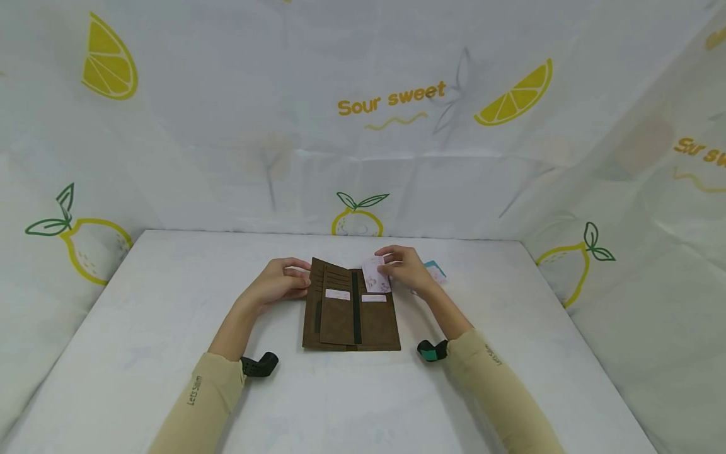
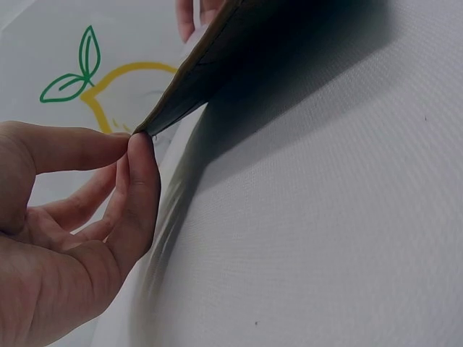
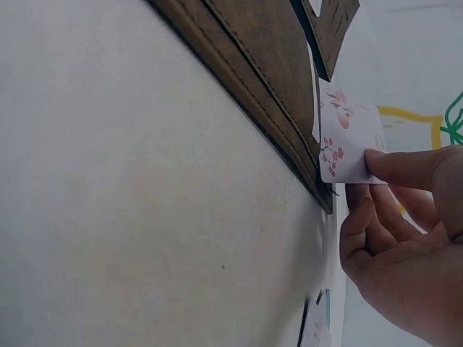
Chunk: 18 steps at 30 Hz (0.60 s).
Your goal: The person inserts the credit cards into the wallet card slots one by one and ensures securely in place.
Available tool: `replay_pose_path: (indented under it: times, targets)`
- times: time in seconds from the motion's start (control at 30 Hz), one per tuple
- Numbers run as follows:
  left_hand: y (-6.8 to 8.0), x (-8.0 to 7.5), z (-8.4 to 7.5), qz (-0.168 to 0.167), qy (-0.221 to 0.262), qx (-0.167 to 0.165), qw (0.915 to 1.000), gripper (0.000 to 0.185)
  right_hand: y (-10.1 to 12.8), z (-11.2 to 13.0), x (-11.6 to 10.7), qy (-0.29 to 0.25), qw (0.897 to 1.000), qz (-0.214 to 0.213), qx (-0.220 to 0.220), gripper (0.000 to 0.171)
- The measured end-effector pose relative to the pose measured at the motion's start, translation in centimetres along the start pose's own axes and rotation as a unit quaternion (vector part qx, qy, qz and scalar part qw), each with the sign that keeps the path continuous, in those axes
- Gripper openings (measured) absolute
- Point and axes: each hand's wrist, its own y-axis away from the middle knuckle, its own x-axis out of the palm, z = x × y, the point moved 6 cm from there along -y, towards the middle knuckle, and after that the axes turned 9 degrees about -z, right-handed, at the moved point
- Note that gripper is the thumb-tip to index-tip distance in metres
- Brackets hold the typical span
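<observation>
A brown long wallet lies spread open on the white table, with a white card tucked in a slot on each side. My left hand pinches its left edge between thumb and fingers; in the left wrist view that edge of the wallet is tilted up off the table. My right hand pinches a white card printed with pink flowers, over the upper right slots. In the right wrist view, the flowered card has its lower edge right at the slots, with my thumb on its face.
Behind my right hand, some more cards, one blue-edged, lie on the table. A white curtain with lemon prints stands along the back and sides. Dark wrist mounts stick out from both sleeves.
</observation>
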Motion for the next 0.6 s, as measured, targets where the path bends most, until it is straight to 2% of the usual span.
replay_pose_path:
  times: [0.6]
  targets:
    - [-0.08, -0.06, 0.14, 0.001, -0.003, -0.004, 1.0, 0.045, 0.14, -0.29, 0.78, 0.021, 0.999, -0.005, 0.03, 0.034]
